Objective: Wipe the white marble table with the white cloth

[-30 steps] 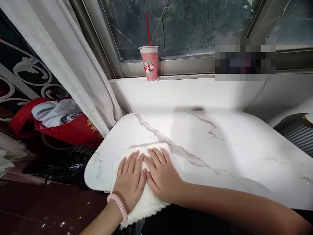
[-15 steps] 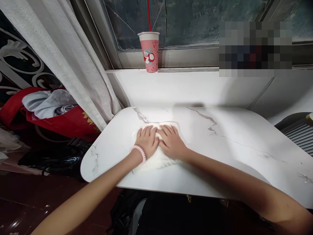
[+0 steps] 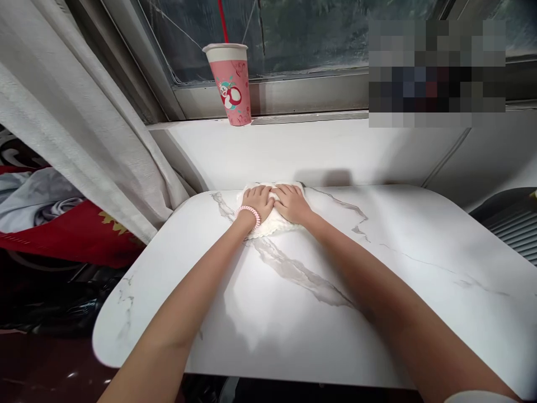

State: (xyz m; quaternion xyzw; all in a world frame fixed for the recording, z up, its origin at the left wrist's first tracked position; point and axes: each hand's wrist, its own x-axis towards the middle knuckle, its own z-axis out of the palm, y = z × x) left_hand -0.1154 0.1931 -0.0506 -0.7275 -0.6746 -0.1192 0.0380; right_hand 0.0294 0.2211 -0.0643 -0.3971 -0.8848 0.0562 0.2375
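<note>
A cream-white cloth point(image 3: 274, 225) lies flat at the far edge of the white marble-patterned table point(image 3: 293, 330), up against the wall. My left hand point(image 3: 257, 202), with a pink coiled band on its wrist, rests palm down on the cloth with its fingers stretched forward. Beside it my right hand point(image 3: 292, 202) presses flat on the same cloth, fingers extended. The two thumbs almost meet in the middle. Both forearms reach across the tabletop.
A pink paper cup point(image 3: 232, 89) with a red straw stands on the window ledge. A white curtain point(image 3: 92, 112) hangs at the left, near a red bag point(image 3: 62, 240) holding clothes. A grey ribbed object point(image 3: 514, 229) is at the right edge.
Both hands have pushed the cloth away from me, from the middle of the table to its far edge. The marble veining beneath is now uncovered. The camera view has shifted closer.
</note>
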